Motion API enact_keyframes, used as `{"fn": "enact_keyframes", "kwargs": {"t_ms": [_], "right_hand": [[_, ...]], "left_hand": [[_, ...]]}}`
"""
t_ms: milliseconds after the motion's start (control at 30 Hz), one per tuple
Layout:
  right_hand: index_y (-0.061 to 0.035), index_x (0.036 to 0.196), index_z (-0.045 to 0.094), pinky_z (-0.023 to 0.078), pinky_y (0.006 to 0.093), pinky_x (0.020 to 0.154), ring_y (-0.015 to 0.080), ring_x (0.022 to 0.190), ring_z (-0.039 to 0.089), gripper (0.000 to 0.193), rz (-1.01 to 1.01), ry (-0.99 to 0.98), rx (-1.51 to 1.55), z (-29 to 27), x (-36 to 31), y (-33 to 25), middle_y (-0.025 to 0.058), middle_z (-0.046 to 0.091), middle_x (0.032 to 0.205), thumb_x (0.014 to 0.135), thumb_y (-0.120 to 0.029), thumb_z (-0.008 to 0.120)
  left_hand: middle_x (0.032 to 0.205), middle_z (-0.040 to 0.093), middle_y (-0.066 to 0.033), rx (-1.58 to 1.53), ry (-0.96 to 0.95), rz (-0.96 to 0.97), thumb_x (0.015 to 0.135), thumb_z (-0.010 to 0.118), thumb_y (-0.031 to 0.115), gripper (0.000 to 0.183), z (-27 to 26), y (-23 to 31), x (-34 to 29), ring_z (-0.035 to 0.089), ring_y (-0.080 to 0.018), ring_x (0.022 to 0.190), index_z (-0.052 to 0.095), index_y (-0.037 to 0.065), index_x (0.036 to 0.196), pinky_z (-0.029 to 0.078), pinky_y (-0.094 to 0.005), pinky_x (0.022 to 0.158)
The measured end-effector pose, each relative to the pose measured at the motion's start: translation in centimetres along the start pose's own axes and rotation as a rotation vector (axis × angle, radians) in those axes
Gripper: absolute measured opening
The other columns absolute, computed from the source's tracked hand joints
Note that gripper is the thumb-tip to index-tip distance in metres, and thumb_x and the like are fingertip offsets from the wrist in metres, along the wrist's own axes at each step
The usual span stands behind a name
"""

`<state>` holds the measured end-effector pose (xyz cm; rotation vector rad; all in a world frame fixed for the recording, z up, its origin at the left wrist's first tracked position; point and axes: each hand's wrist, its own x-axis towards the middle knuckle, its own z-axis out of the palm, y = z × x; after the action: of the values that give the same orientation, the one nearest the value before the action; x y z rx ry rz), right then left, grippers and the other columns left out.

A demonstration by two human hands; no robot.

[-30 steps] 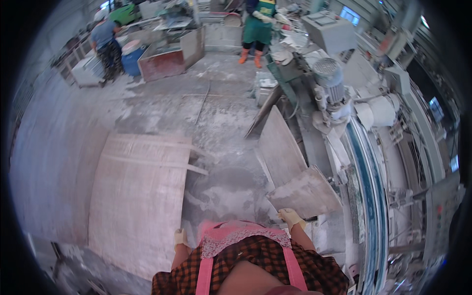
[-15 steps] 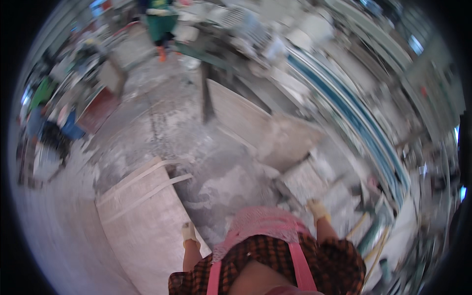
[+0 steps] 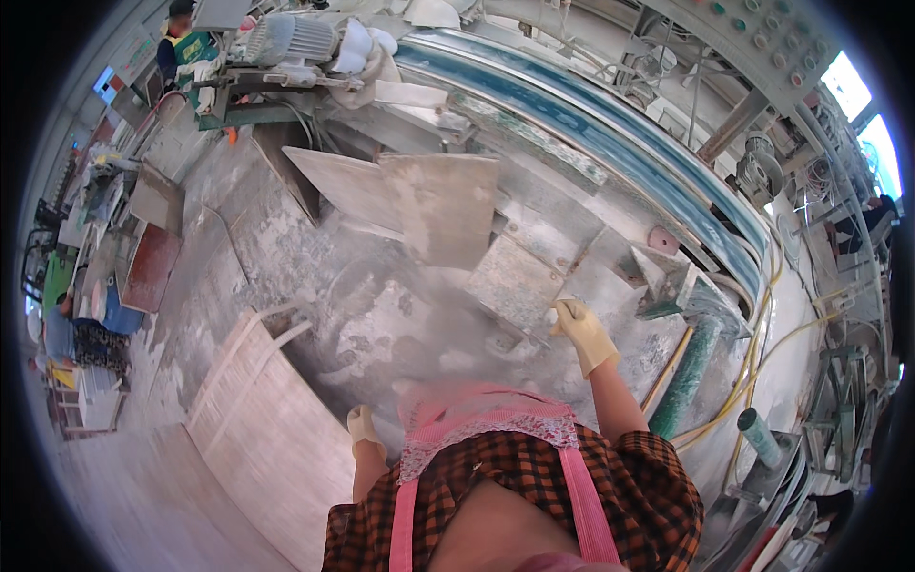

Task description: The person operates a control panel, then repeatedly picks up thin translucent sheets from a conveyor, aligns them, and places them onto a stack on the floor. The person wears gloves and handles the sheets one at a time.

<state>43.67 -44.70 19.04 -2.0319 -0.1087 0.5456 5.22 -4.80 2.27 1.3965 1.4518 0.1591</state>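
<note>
My right hand (image 3: 585, 336), in a cream rubber glove, is raised in front of me on the right. Its fingers are curled in, and nothing shows between them. Behind it lies a flat, stained grey slab (image 3: 517, 278); I cannot tell whether the glove touches it. My left hand (image 3: 364, 432), gloved alike, hangs low with its fingers loosely bent and nothing visible in them. It is nearest to the right edge of a large pale board (image 3: 272, 429) with two light straps (image 3: 233, 370) across its far end. A pink apron (image 3: 486, 419) covers my front.
Leaning tan boards (image 3: 443, 205) stand ahead. Beyond them runs a long blue machine rail (image 3: 610, 133). On the right lie a green cylinder (image 3: 688, 377) and yellow hoses (image 3: 753, 367). A red-brown panel (image 3: 151, 267) stands left. Another person (image 3: 186, 52) is at the far left.
My view has swung to the right, so the rail, boards and other person sit further left. My right hand has risen forward; the left stays low beside the pale board.
</note>
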Motion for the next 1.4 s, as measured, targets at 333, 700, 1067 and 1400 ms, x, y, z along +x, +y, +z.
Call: {"fn": "enact_keyframes", "kwargs": {"t_ms": [333, 700, 1067, 1400], "right_hand": [[-0.0016, 0.107, 0.072, 0.051, 0.033, 0.067, 0.0159, 0.064, 0.064, 0.04, -0.218, 0.297, -0.024, -15.7, 5.2, 0.6, 0.0064, 0.066, 0.069, 0.104, -0.04, 0.059], [-0.003, 0.134, 0.066, 0.059, 0.0342, 0.089, 0.0204, 0.094, 0.077, 0.048, -0.464, 0.675, -0.396, -30.0, 14.5, -16.0, 0.0126, 0.08, 0.099, 0.103, -0.039, 0.062], [-0.0069, 0.113, 0.067, 0.056, 0.0518, 0.08, 0.0402, 0.094, 0.073, 0.03, -0.65, 1.013, -0.911, -38.8, 21.1, -36.6, 0.0185, 0.075, 0.099, 0.093, -0.029, 0.064], [-0.0142, 0.084, 0.069, 0.056, 0.0413, 0.06, 0.0271, 0.076, 0.077, 0.007, -0.925, 1.109, -1.588, -42.4, 31.7, -42.8, 0.0064, 0.075, 0.082, 0.082, -0.008, 0.067]], "left_hand": [[0.078, 0.07, -0.0205, 0.235, 0.095, 0.302, 0.085, 0.064, 0.03, 0.036, 6.9, -4.4, -3.0, 0.067, -0.033, 0.075, 0.072, -0.005, 0.09, 0.052, -0.0474, 0.074], [0.093, 0.076, -0.0219, 0.382, -0.028, 0.294, 0.089, 0.068, 0.029, 0.034, 15.2, 7.8, 2.4, 0.073, -0.0366, 0.088, 0.075, -0.003, 0.1, 0.055, -0.0452, 0.08], [0.086, 0.069, -0.0067, -0.232, -0.064, 0.363, 0.094, 0.066, 0.024, 0.026, 20.8, 12.3, 0.1, 0.062, -0.0194, 0.079, 0.07, 0.004, 0.109, 0.052, -0.0383, 0.074], [0.081, 0.065, -0.0067, 0.108, 0.184, 0.093, 0.091, 0.066, 0.022, 0.022, 23.5, 4.2, -6.4, 0.058, -0.0182, 0.073, 0.065, 0.001, 0.097, 0.05, -0.0373, 0.068]]}}
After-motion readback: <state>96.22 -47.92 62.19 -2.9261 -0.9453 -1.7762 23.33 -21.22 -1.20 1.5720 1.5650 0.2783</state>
